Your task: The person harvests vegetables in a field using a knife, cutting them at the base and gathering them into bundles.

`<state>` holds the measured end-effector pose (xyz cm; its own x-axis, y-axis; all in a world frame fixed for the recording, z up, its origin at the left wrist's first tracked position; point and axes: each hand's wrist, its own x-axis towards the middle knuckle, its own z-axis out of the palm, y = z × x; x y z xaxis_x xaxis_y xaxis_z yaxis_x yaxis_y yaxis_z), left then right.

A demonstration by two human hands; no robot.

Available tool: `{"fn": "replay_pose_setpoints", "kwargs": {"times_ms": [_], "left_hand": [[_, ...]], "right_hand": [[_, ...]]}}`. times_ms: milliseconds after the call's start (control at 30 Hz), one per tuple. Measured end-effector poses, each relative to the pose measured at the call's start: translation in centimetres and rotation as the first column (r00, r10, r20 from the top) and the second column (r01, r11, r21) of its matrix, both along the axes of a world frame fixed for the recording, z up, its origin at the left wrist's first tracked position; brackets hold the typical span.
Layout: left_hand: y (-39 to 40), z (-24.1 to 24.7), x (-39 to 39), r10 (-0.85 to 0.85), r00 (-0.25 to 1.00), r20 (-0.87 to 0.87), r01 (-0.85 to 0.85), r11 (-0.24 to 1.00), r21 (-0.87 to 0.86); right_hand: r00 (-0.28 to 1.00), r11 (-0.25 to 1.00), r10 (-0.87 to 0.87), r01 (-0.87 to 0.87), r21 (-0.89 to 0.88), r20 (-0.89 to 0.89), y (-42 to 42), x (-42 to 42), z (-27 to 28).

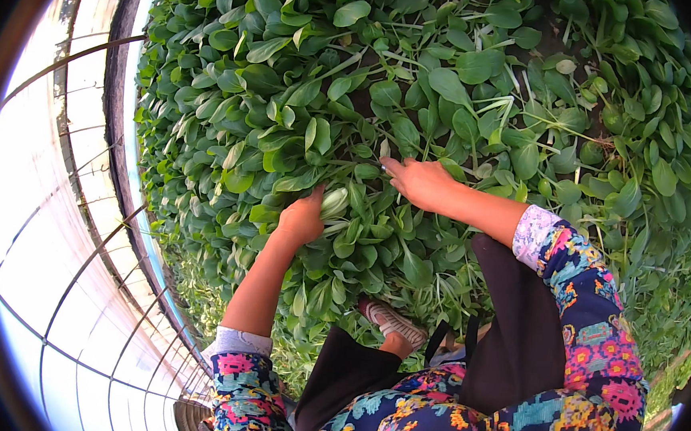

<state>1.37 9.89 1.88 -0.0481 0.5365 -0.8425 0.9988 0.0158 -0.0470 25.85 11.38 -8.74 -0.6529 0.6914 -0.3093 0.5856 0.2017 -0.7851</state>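
Note:
My left hand point(302, 217) is closed around a leafy green plant like bok choy point(334, 203), whose pale, ribbed stalks show beside my fingers. To the right, my right hand point(423, 183) reaches low into the dense leaves, a ring on one finger. Its fingertips are partly covered by foliage, so I cannot tell whether they grip anything. A small pale leaf point(385, 148) stands just above those fingers. Broad green leaves point(256, 119) surround both hands.
Uprooted or cut plants point(503, 115) lie loose over dark soil at the upper right. Along the left side runs a greenhouse wall of translucent film point(25, 241) with metal ribs point(87, 263). My striped shoe point(395, 324) rests among low plants.

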Motion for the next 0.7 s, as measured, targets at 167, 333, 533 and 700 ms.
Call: {"fn": "replay_pose_setpoints", "kwargs": {"times_ms": [167, 333, 533, 700], "left_hand": [[-0.6, 0.0, 0.1, -0.009, 1.000, 0.017, 0.009, 1.000, -0.004], [0.4, -0.3, 0.9, 0.072, 0.996, 0.045, -0.074, 0.996, 0.051], [-0.2, 0.2, 1.5, 0.090, 0.993, 0.074, -0.096, 0.991, 0.089], [-0.6, 0.3, 1.3, 0.079, 0.992, 0.094, -0.091, 0.988, 0.121]], "right_hand": [[0.998, 0.997, 0.046, -0.049, 0.060, 0.044, 0.4, -0.7, -1.2], [0.994, 0.995, 0.080, -0.084, 0.048, 0.079, 0.9, -2.0, -1.3], [0.959, 0.973, 0.231, -0.226, -0.050, 0.163, 2.7, -1.3, -0.2], [0.919, 0.940, 0.299, -0.330, 0.086, 0.259, 2.4, -1.4, 0.4]]}}
